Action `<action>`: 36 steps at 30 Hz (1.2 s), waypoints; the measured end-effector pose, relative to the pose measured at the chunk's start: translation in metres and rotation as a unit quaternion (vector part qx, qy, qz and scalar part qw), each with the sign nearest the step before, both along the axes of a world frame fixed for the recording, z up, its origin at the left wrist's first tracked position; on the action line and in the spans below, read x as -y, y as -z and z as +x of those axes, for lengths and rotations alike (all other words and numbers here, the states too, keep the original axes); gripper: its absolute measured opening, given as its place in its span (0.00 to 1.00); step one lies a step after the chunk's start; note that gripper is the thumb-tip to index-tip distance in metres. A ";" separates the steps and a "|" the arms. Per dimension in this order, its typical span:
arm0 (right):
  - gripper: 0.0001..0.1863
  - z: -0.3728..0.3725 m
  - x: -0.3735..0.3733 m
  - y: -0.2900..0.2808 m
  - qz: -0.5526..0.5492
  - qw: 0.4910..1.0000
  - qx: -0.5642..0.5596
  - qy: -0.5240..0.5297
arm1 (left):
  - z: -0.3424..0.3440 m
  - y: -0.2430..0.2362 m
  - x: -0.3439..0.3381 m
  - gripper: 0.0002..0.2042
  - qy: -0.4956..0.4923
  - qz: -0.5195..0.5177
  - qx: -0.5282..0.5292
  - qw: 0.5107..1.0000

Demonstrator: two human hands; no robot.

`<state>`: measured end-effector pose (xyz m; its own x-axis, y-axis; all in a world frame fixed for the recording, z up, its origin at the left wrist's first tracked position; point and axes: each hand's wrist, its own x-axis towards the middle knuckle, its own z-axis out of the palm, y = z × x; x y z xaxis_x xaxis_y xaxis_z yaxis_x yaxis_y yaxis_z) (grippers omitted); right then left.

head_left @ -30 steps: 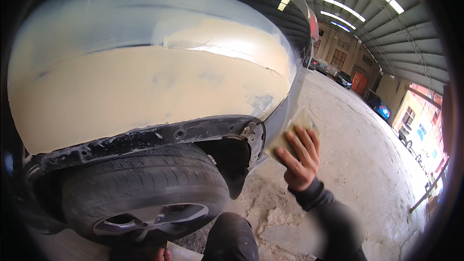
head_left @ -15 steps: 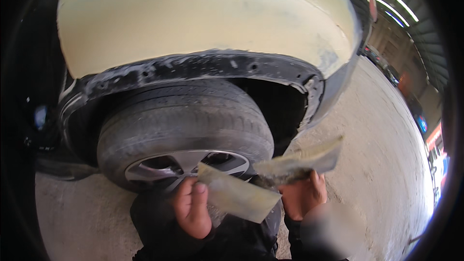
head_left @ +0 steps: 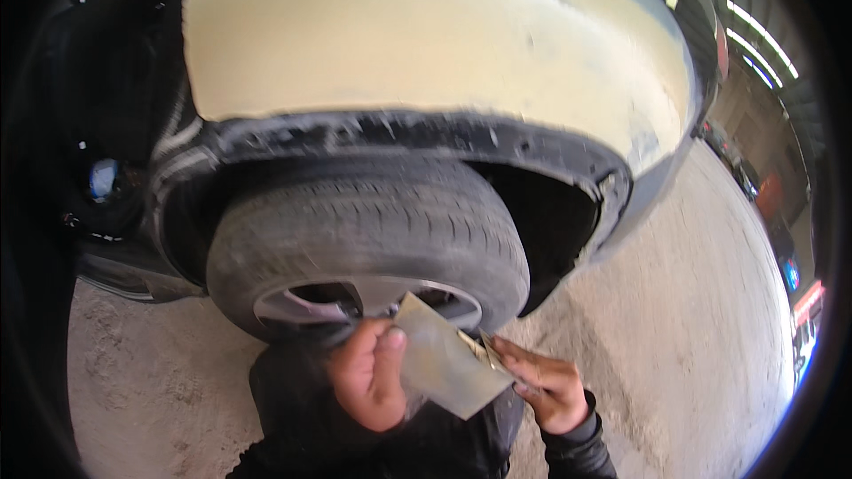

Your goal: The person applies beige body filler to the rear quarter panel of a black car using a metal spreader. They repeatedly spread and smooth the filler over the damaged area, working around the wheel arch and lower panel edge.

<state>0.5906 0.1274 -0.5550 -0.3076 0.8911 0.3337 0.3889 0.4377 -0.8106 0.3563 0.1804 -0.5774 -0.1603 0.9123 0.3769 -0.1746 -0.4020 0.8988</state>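
My left hand [head_left: 368, 379] is closed on a flat, thin putty spreader [head_left: 444, 362], yellowish-grey and smeared, with the thumb on its face. My right hand [head_left: 552, 390] grips a second putty spreader [head_left: 489, 351], turned nearly edge-on against the first one's right edge. A little yellowish putty shows where the two meet. Much of the second spreader is hidden by its angle and my fingers. Both hands are low, in front of the wheel [head_left: 364, 297]. Above them, the car's body panel [head_left: 426, 58] is coated in cream-yellow filler with greyish patches.
A worn tyre [head_left: 364, 226] sits under the black, white-smeared wheel arch edge [head_left: 382, 135]. Dusty concrete floor [head_left: 683, 293] stretches to the right. At far left is the car's dark open side [head_left: 98, 115]. My dark-clothed knees are beneath my hands.
The right spreader has come down and left from beside the left one, turning from broadside to nearly edge-on against it. The whole view has shifted slightly, so the car appears further right.
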 end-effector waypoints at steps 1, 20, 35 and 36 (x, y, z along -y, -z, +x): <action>0.29 0.004 -0.001 -0.001 0.011 1.000 0.027 -0.001 | 0.000 0.001 0.000 0.11 -0.019 0.008 0.005 1.000; 0.14 0.082 -0.066 -0.135 0.231 0.846 -0.402 0.264 | -0.078 0.099 -0.019 0.10 0.297 -0.170 0.288 0.894; 0.17 -0.215 -0.172 -0.334 0.716 0.409 0.493 -0.278 | -0.033 0.221 0.006 0.12 0.247 -0.279 0.165 0.913; 0.17 -0.215 -0.178 -0.333 0.714 0.416 0.479 -0.297 | -0.032 0.227 0.006 0.12 0.232 -0.280 0.159 0.918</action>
